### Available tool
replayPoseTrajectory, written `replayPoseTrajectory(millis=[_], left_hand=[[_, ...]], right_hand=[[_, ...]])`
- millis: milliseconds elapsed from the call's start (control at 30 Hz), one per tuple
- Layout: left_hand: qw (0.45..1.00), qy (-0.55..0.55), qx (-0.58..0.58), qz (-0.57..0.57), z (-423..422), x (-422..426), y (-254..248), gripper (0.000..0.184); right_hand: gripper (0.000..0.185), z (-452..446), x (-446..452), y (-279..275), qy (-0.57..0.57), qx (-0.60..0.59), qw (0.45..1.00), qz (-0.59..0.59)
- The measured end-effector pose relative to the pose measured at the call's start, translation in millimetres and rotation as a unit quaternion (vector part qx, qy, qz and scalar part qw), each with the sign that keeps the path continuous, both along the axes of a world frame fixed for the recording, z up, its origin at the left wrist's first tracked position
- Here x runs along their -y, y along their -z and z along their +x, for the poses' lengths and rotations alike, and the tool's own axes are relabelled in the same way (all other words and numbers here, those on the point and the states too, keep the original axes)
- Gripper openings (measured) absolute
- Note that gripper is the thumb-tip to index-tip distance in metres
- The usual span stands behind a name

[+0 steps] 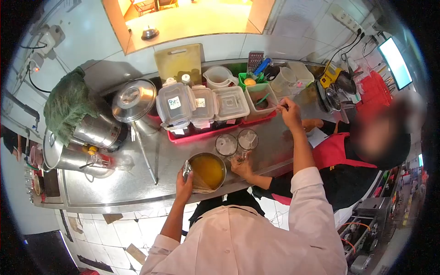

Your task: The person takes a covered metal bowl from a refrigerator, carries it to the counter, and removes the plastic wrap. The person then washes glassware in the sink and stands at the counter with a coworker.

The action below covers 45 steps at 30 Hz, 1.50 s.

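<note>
My left hand (184, 185) is closed at the left rim of a round metal pan (223, 179) holding yellow-orange liquid. A shiny metal piece (186, 167) shows at its fingers; I cannot tell whether it is the pan's handle. My right hand (290, 112) is raised, fingers pinched round a thin utensil (280, 106) beside an open plastic tub (262, 90) with brownish contents and a green scoop (263, 98). Two glasses of ice, a left glass (226, 145) and a right glass (248, 139), stand behind the pan. A co-worker's hand (243, 167) is beside them.
Lidded plastic boxes (175, 103) stand in a red tray (197, 134). Left are a lidded steel pot (134, 101), a long metal rod (145, 153) and a cloth-covered pot (98, 130). A co-worker (332, 167) leans in from the right, close to my right arm.
</note>
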<state>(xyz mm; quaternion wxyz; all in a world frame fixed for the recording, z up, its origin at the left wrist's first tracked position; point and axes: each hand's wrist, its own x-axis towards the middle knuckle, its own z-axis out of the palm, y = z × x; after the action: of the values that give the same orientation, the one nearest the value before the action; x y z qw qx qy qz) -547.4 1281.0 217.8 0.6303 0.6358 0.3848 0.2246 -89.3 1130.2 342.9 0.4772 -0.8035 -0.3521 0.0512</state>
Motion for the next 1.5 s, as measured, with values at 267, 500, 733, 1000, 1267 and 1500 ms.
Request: replayPoseTrajectory(millis=[267,500,733,1000,1267,1500], left_hand=[[0.991,-0.072,-0.101,0.042,-27.6,-3.4,-8.2,0.046],[0.957,-0.149,-0.148,0.2,-61.5,-12.1,22.0,0.046],[0.959,-0.171,-0.12,0.19,-87.8,-30.6,22.8,0.037],[0.953,-0.166,-0.126,0.218,-119.3,-51.3,10.2,0.036],[0.966,-0.117,-0.151,0.177,-148.3,-88.1,3.1,0.033],[0.972,-0.039,-0.116,0.203,-183.7,-132.7,16.0,0.035]], right_hand=[[0.009,-43.2,-2.0,-5.5,0.057,0.245,0.968,-0.003],[0.006,-85.3,-14.3,-5.4,0.061,0.252,0.965,0.037],[0.004,-112.4,-17.6,18.7,0.159,0.234,0.95,0.132],[0.024,-171.1,-29.5,27.5,0.347,-0.095,0.834,0.417],[0.023,-297.1,-37.8,-19.5,0.399,-0.127,0.8,0.431],[0.02,-426.2,-69.6,-47.0,0.375,-0.051,0.82,0.429]])
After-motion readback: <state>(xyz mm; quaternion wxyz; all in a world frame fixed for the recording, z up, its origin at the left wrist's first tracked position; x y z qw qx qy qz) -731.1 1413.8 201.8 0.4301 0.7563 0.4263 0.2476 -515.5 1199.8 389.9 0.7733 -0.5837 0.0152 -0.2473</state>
